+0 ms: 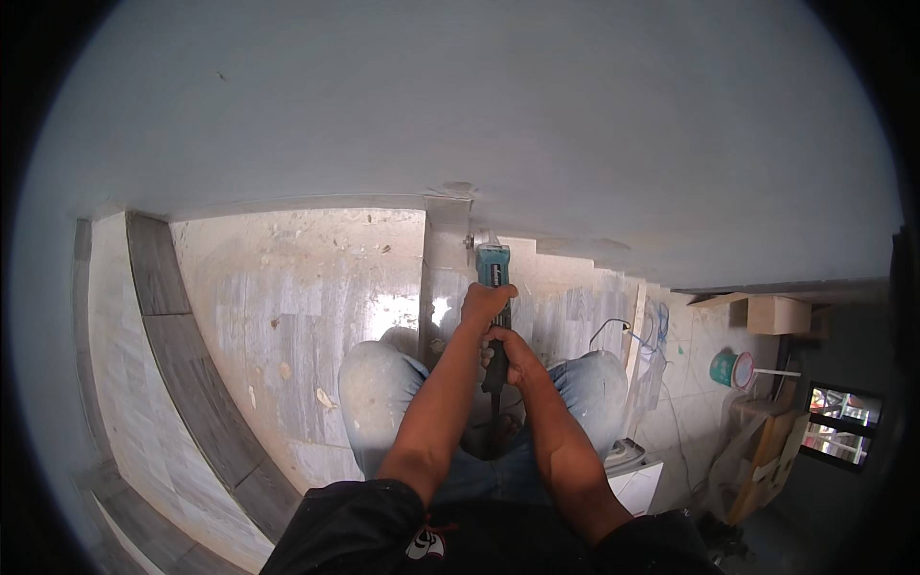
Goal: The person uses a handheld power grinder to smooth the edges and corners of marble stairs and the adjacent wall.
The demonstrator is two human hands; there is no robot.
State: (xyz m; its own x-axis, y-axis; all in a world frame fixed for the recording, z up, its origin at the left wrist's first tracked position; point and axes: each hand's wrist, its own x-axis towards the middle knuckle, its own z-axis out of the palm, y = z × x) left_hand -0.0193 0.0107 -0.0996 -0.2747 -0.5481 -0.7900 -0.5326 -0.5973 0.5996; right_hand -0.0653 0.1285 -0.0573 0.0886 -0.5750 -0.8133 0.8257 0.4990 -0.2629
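Both my hands grip a teal and black angle grinder, its head pointing away from me toward the foot of the wall. My left hand is wrapped round the front of its body. Closer to me, my right hand is closed on the black rear handle. The grinder's disc end meets the tile edge beside the grey wall; whether the disc touches it I cannot tell. A cord runs back from the handle between my knees.
Wood-look steps rise at the left. Tile chips lie on the dusty landing. To the right are a green bucket, a cardboard box, blue cable and a white tile near my right knee.
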